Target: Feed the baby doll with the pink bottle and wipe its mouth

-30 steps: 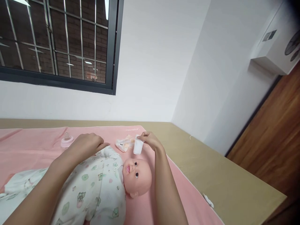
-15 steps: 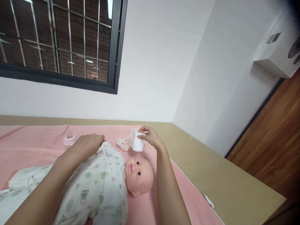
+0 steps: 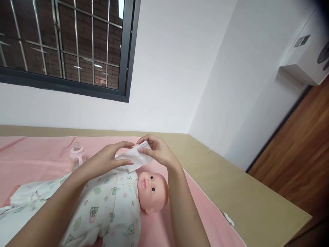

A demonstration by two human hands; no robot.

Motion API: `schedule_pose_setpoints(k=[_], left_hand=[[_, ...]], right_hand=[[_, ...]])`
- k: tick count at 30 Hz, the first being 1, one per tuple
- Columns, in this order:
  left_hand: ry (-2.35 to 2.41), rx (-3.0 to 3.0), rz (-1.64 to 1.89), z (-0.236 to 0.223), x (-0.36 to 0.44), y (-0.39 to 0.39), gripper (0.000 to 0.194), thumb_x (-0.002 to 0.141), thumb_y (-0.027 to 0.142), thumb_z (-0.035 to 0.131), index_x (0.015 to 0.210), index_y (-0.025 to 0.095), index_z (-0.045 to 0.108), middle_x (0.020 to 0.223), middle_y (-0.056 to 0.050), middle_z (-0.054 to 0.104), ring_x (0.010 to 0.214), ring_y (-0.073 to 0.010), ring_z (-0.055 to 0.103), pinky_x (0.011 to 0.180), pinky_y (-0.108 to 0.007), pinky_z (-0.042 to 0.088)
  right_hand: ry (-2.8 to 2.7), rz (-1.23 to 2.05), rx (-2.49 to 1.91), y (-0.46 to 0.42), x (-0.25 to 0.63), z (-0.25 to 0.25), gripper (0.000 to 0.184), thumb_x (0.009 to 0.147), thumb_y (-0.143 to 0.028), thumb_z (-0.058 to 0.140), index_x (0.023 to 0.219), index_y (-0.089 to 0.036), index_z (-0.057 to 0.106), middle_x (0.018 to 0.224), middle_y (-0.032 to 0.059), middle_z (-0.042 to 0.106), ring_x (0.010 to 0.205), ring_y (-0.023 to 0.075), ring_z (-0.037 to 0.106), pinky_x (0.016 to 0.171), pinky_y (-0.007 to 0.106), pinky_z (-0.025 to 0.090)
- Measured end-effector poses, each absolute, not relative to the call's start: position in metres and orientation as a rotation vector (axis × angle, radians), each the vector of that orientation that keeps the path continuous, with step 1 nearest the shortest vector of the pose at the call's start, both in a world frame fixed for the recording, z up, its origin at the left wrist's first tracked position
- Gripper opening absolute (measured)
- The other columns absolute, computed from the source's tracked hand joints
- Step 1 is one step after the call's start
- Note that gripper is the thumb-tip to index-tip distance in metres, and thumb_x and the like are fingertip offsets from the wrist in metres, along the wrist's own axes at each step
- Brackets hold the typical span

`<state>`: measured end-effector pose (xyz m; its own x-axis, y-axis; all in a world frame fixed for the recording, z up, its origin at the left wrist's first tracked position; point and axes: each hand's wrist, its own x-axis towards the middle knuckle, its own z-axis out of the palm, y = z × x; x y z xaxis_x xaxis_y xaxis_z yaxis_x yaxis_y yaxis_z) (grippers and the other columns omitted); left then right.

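Note:
Between my two hands, above the doll's shoulder, is a thin white tissue (image 3: 135, 157). My right hand (image 3: 156, 149) pinches its far right edge between thumb and fingers. On the other side, my left hand (image 3: 113, 157) has its thumb and fingers around the tissue's left part. The baby doll (image 3: 153, 192) lies on its back in a white patterned outfit (image 3: 102, 202), face up, head toward the right. My right forearm passes beside its head, and my left forearm crosses over its body. The packet seen earlier is hidden behind my hands and the tissue.
A baby bottle (image 3: 77, 156) with a pink collar stands beyond my left forearm. The pink sheet (image 3: 33, 157) covers much of the tan tabletop (image 3: 231, 185). A small white crumpled piece (image 3: 228, 219) lies by the sheet's right edge. A wall and barred window (image 3: 87, 44) rise behind.
My left hand has moved right from above the doll's arm and reached the tissue. My right hand has shifted slightly left, and the tissue is now spread between both hands.

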<state>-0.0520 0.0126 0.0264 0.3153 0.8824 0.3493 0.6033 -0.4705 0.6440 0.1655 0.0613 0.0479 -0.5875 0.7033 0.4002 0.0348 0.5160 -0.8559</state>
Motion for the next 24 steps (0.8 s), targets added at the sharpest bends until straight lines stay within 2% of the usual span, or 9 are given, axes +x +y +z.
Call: schedule_pose_setpoints(k=[3, 6, 8, 10, 13, 16, 18, 20, 24], left_hand=[[1.259, 2.107, 0.899, 0.033, -0.051, 0.009, 0.04, 0.082, 0.055, 0.063, 0.099, 0.02, 0.071, 0.102, -0.003, 0.072, 0.095, -0.0257, 0.066, 0.079, -0.03, 0.05], [1.288, 2.019, 0.911, 0.037, -0.051, 0.006, 0.042, 0.081, 0.057, 0.062, 0.085, 0.016, 0.072, 0.082, -0.004, 0.071, 0.078, -0.0229, 0.065, 0.064, -0.027, 0.047], [1.239, 2.013, 1.005, 0.04, -0.051, 0.002, 0.037, 0.08, 0.054, 0.065, 0.084, 0.018, 0.074, 0.089, -0.004, 0.072, 0.085, -0.0231, 0.065, 0.071, -0.027, 0.049], [1.157, 2.06, 1.099, 0.042, -0.05, -0.002, 0.029, 0.081, 0.049, 0.066, 0.087, 0.022, 0.076, 0.111, -0.004, 0.07, 0.104, -0.0247, 0.062, 0.086, -0.029, 0.05], [1.08, 2.111, 1.119, 0.044, -0.049, -0.008, 0.021, 0.08, 0.045, 0.069, 0.087, 0.027, 0.078, 0.138, -0.001, 0.057, 0.131, -0.0265, 0.048, 0.105, -0.031, 0.042], [0.989, 1.999, 0.998, 0.044, -0.049, -0.011, 0.021, 0.079, 0.042, 0.071, 0.088, 0.025, 0.077, 0.125, -0.003, 0.065, 0.124, -0.0258, 0.055, 0.102, -0.031, 0.045], [0.943, 1.894, 0.898, 0.042, -0.048, -0.01, 0.023, 0.079, 0.043, 0.071, 0.088, 0.022, 0.075, 0.101, -0.003, 0.072, 0.101, -0.0234, 0.065, 0.085, -0.028, 0.051], [0.951, 1.86, 0.794, 0.037, -0.045, -0.006, 0.027, 0.078, 0.046, 0.071, 0.083, 0.019, 0.071, 0.083, -0.002, 0.069, 0.082, -0.0206, 0.065, 0.07, -0.026, 0.05], [1.149, 2.001, 0.619, 0.023, -0.034, 0.003, 0.034, 0.078, 0.05, 0.068, 0.083, 0.017, 0.066, 0.087, -0.002, 0.067, 0.085, -0.0228, 0.062, 0.069, -0.027, 0.045]], right_hand=[[-1.931, 1.122, -0.555, 0.055, 0.164, 0.051, 0.03, 0.075, -0.036, 0.078, 0.097, -0.019, 0.066, 0.097, 0.0026, 0.065, 0.078, 0.0108, 0.059, 0.065, 0.021, 0.045], [-1.872, 1.187, -0.558, 0.053, 0.165, 0.052, 0.033, 0.073, -0.038, 0.079, 0.098, -0.021, 0.065, 0.101, 0.0028, 0.064, 0.078, 0.0102, 0.06, 0.066, 0.021, 0.047], [-1.854, 1.234, -0.572, 0.054, 0.167, 0.053, 0.036, 0.072, -0.038, 0.08, 0.1, -0.021, 0.065, 0.101, 0.0028, 0.064, 0.075, 0.0094, 0.059, 0.066, 0.021, 0.049], [-1.857, 1.265, -0.577, 0.056, 0.169, 0.053, 0.039, 0.073, -0.039, 0.079, 0.104, -0.021, 0.064, 0.097, 0.0024, 0.065, 0.077, 0.0101, 0.061, 0.072, 0.024, 0.052], [-1.84, 1.292, -0.58, 0.062, 0.175, 0.052, 0.041, 0.075, -0.041, 0.078, 0.107, -0.021, 0.063, 0.094, 0.0023, 0.066, 0.085, 0.0134, 0.065, 0.085, 0.03, 0.054], [-1.807, 1.315, -0.613, 0.076, 0.186, 0.044, 0.039, 0.078, -0.042, 0.076, 0.107, -0.02, 0.063, 0.096, 0.0034, 0.067, 0.088, 0.0148, 0.067, 0.091, 0.033, 0.053], [-1.78, 1.354, -0.619, 0.091, 0.195, 0.034, 0.039, 0.079, -0.043, 0.074, 0.108, -0.019, 0.064, 0.096, 0.004, 0.068, 0.089, 0.0149, 0.067, 0.092, 0.034, 0.052], [-1.736, 1.422, -0.614, 0.108, 0.205, 0.02, 0.04, 0.079, -0.044, 0.074, 0.109, -0.02, 0.064, 0.096, 0.004, 0.068, 0.089, 0.0146, 0.067, 0.091, 0.033, 0.052], [-1.593, 1.591, -0.667, 0.137, 0.22, -0.016, 0.046, 0.072, -0.045, 0.08, 0.107, -0.02, 0.065, 0.096, 0.004, 0.068, 0.085, 0.0142, 0.068, 0.089, 0.032, 0.052]])
